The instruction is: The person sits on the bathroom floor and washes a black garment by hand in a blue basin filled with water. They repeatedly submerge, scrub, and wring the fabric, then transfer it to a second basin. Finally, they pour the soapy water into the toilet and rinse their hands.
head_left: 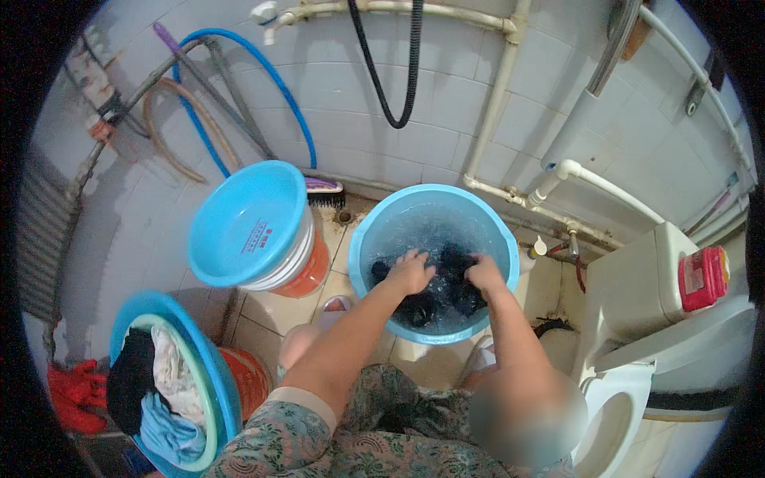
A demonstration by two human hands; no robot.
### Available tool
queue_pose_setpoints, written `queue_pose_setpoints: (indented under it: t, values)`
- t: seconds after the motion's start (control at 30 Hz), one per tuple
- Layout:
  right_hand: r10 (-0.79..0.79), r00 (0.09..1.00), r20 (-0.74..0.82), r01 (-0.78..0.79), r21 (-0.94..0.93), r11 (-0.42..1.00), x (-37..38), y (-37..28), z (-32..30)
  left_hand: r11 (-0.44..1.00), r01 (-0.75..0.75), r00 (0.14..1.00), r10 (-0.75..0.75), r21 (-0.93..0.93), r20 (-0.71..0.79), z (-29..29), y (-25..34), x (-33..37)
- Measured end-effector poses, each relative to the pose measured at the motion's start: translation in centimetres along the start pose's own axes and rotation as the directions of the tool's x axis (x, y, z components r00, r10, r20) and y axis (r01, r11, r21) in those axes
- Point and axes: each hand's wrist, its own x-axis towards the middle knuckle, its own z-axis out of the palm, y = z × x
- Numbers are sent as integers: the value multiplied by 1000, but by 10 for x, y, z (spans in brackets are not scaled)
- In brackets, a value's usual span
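Note:
A light blue basin point(435, 194) of foamy water stands on the floor in front of me, with a wet black garment point(418, 311) bunched and partly sunk in it. My left hand point(409, 273) lies over the garment at the water's surface, palm down, fingers spread. On the basin's right side, my right hand point(483, 273) has its curled fingers on another dark bulge of the cloth, which it appears to grip; the fingertips are partly hidden by cloth and water.
A blue basin point(227, 231) sits on a bucket point(307, 267) to the left. Nearer, stacked basins point(209, 374) hold clothes point(177, 374). A toilet point(629, 406) with a cistern point(637, 279) stands right. A brush point(325, 191), hoses point(279, 76) and pipes point(498, 99) line the walls.

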Motion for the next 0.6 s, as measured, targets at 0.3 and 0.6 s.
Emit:
queue_pose_setpoints:
  t: [0.3, 0.6]
  values:
    - [-648, 755, -102, 618, -222, 755, -142, -168, -74, -218, 154, 920, 387, -964, 59, -82, 82, -79]
    - [-474, 879, -48, 475, 173, 863, -120, -111, -14, -561, -50, 998, -56, -826, -22, -78, 74, -55]
